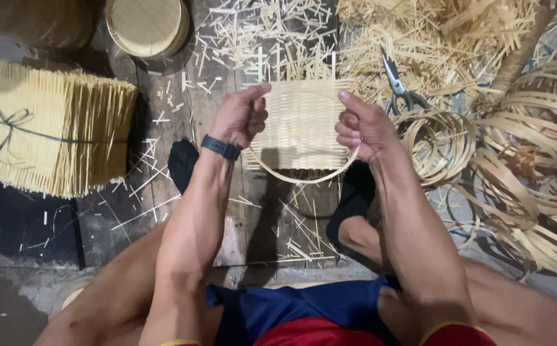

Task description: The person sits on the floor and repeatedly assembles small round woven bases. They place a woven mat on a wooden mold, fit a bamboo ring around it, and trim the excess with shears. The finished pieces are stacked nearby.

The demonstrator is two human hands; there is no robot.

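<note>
Head view, looking down on a seated person's two bare forearms. The left hand (240, 118), a dark band at its wrist, is closed on the left edge of a square woven bamboo mat (301, 125), thumb up at the top corner. The right hand (360, 128) is closed on the mat's right edge, fingers curled in. A thin bamboo hoop (304, 178) curves under the mat between the two hands; the mat is held in the air above a dark wooden floor (163, 211) strewn with bamboo splinters. Scissors (399, 88) lie just right of the mat, beside coiled bamboo strips (442, 144). A tied bundle of bamboo slats (48, 134) lies well to the left, stacked round woven trays (147, 25) beyond it.
</note>
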